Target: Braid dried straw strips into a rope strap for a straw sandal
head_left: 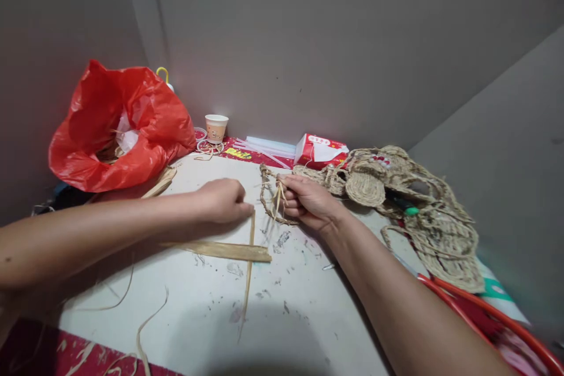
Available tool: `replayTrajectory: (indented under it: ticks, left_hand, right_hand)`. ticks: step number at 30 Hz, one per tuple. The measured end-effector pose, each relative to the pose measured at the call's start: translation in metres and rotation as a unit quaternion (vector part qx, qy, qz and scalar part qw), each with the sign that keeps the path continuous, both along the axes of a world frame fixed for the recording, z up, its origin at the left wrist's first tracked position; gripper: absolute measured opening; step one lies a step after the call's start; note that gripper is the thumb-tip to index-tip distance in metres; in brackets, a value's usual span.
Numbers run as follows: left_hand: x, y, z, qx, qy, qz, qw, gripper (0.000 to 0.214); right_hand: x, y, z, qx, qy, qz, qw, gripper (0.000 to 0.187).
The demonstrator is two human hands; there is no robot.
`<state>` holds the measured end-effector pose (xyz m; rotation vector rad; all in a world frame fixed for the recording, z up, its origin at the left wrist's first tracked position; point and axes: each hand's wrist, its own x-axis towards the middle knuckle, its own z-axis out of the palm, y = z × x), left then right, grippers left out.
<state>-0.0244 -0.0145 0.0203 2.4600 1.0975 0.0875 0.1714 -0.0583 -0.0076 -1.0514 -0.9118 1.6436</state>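
My left hand (pixel 225 200) rests on the white board (pixel 282 305) with its fingers pinched together on the top end of a thin straw strip (pixel 249 270) that runs down toward me. A wider flat dried leaf strip (pixel 229 250) lies across the board just below that hand. My right hand (pixel 306 202) is closed around a braided straw cord loop (pixel 265 202) and a few loose straw ends. The cord leads right to a pile of woven straw pieces (pixel 414 211).
A red plastic bag (pixel 118 126) with straw inside sits at the back left. A paper cup (pixel 216 127), clear sticks (pixel 268 147) and a red-white carton (pixel 319 151) line the wall. A green-tipped tool (pixel 408 207) lies in the woven pile. A red hoop (pixel 489 311) is at right.
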Motion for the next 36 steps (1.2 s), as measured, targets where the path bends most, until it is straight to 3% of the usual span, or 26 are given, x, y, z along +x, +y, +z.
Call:
replayTrajectory:
  ticks: [4, 8, 12, 15, 17, 20, 24, 28, 36]
  left_hand:
    - [0.011, -0.026, -0.01, 0.082, 0.034, -0.032, 0.996, 0.02]
    - [0.008, -0.022, -0.011, 0.067, 0.024, -0.032, 0.997, 0.015]
    - [-0.013, 0.007, 0.0, -0.013, -0.106, 0.045, 0.993, 0.009]
    - [-0.027, 0.031, 0.012, -0.094, -0.263, 0.136, 0.951, 0.002]
    - [-0.028, 0.038, 0.019, -0.165, -0.32, 0.14, 0.922, 0.004]
    - [-0.017, 0.031, 0.021, -0.247, -0.313, 0.056, 0.915, 0.005]
    - [0.01, 0.015, 0.012, -0.27, -0.258, -0.028, 0.927, 0.002]
    - [0.027, 0.008, 0.005, -0.311, -0.254, -0.005, 0.916, 0.008]
    - [0.033, 0.003, 0.001, -0.394, -0.305, 0.048, 0.865, 0.015]
  right_hand:
    - [-0.002, 0.0, -0.001, 0.004, -0.001, 0.013, 1.0, 0.037]
    - [0.002, 0.001, -0.004, 0.006, -0.003, 0.017, 1.0, 0.039]
    - [0.003, 0.001, -0.003, 0.01, -0.01, 0.016, 1.0, 0.04]
    - [0.001, 0.0, -0.003, 0.01, -0.02, 0.02, 1.0, 0.041]
    - [-0.001, 0.0, -0.004, 0.009, -0.026, 0.024, 0.999, 0.041]
    - [-0.003, 0.0, -0.006, 0.006, -0.035, 0.032, 0.999, 0.04]
    - [-0.005, -0.001, -0.007, 0.002, -0.044, 0.039, 0.998, 0.04]
    - [-0.005, -0.001, -0.006, -0.003, -0.047, 0.037, 0.998, 0.04]
    - [-0.003, 0.0, -0.007, -0.009, -0.051, 0.029, 0.998, 0.041]
